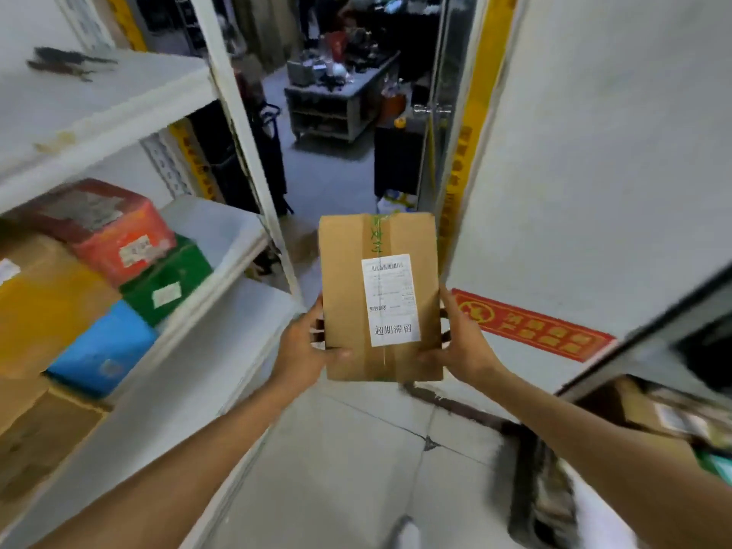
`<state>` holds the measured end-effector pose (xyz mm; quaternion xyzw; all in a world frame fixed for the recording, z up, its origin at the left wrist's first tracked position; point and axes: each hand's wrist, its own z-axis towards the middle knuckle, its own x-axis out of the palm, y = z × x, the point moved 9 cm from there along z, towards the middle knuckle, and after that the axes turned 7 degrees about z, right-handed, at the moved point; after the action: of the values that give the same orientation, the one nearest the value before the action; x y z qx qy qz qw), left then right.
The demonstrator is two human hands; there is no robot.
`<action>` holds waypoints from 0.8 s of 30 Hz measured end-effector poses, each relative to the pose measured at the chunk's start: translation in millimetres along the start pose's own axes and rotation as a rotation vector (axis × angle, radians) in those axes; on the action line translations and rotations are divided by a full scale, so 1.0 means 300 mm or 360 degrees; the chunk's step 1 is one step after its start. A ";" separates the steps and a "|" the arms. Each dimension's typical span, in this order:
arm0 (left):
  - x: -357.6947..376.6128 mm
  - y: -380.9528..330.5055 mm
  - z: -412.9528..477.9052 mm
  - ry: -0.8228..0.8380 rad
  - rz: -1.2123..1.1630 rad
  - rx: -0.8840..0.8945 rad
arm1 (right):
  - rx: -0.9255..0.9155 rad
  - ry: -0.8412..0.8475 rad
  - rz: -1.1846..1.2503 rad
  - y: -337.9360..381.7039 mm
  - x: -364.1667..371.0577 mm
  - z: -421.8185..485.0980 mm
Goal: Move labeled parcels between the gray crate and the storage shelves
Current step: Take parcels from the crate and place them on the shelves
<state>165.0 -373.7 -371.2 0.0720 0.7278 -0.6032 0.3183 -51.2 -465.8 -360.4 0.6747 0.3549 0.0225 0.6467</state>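
Observation:
A flat brown cardboard parcel (348,287) with a white printed label and a strip of tape down its middle is held up in front of me, above the floor of the aisle. My left hand (303,342) grips its lower left edge, thumb on the front face. My right hand (461,338) grips the lower right edge the same way. White storage shelves (214,267) stand to the left, with red, green, blue and brown boxes on the middle level. The gray crate is not in view.
A white wall with a red sign (530,326) runs along the right. Another shelf with cardboard boxes (649,406) sits at lower right. Ahead, a doorway opens on a room with a metal cart (336,105) and a black cabinet (396,160).

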 end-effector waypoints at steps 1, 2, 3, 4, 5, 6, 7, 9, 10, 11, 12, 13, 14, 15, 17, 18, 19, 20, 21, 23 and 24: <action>0.085 -0.050 0.044 0.0082 0.0019 0.0049 | 0.0031 -0.0101 0.0016 -0.051 -0.086 -0.020; 0.169 -0.098 0.080 0.0157 0.0042 0.0099 | 0.0060 -0.0196 0.0035 -0.101 -0.164 -0.042; 0.254 -0.139 0.108 0.0243 0.0074 0.0135 | 0.0107 -0.0278 0.0049 -0.151 -0.236 -0.072; 0.336 -0.182 0.127 0.0327 0.0092 0.0178 | 0.0159 -0.0349 0.0064 -0.201 -0.301 -0.105; 0.417 -0.225 0.142 0.0411 0.0114 0.0220 | 0.0203 -0.0425 0.0087 -0.243 -0.362 -0.144; 0.501 -0.264 0.154 0.0495 0.0129 0.0261 | 0.0256 -0.0511 0.0107 -0.292 -0.421 -0.187; 0.580 -0.301 0.160 0.0583 0.0140 0.0288 | 0.0316 -0.0591 0.0124 -0.338 -0.470 -0.235; 0.736 -0.376 0.159 0.0750 0.0147 0.0370 | 0.0434 -0.0753 0.0166 -0.428 -0.556 -0.343; 0.811 -0.414 0.152 0.0837 0.0157 0.0417 | 0.0478 -0.0835 0.0195 -0.469 -0.593 -0.398; 0.884 -0.452 0.141 0.0925 0.0177 0.0465 | 0.0529 -0.0915 0.0229 -0.506 -0.626 -0.454; 0.953 -0.489 0.129 0.1014 0.0184 0.0517 | 0.0596 -0.0992 0.0246 -0.545 -0.653 -0.509; 1.020 -0.524 0.115 0.1102 0.0187 0.0569 | 0.0668 -0.1070 0.0243 -0.575 -0.678 -0.563; 1.082 -0.561 0.098 0.1180 0.0189 0.0619 | 0.0739 -0.1149 0.0241 -0.600 -0.700 -0.618; 1.142 -0.598 0.077 0.1259 0.0197 0.0670 | 0.0788 -0.1232 0.0253 -0.621 -0.720 -0.668; 1.257 -0.655 0.036 0.1411 0.0231 0.0762 | 0.0854 -0.1392 0.0285 -0.652 -0.750 -0.762; 1.308 -0.681 0.014 0.1477 0.0239 0.0806 | 0.0891 -0.1471 0.0301 -0.663 -0.758 -0.808; 1.351 -0.703 -0.012 0.1543 0.0249 0.0848 | 0.0919 -0.1548 0.0311 -0.673 -0.759 -0.853; 1.394 -0.725 -0.037 0.1607 0.0254 0.0885 | 0.0940 -0.1624 0.0314 -0.683 -0.759 -0.897; 1.430 -0.745 -0.063 0.1668 0.0281 0.0913 | 0.0968 -0.1683 0.0320 -0.692 -0.757 -0.936; 1.498 -0.769 -0.104 0.1786 0.0331 0.0941 | 0.1044 -0.1770 0.0333 -0.708 -0.752 -0.998; 1.536 -0.773 -0.123 0.1847 0.0348 0.0939 | 0.1069 -0.1814 0.0329 -0.718 -0.753 -1.026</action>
<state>-324.9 -529.1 -429.3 0.5430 0.5740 -0.6048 -0.0993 -467.6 -335.9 -404.9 0.7764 -0.1211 -0.3873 0.4823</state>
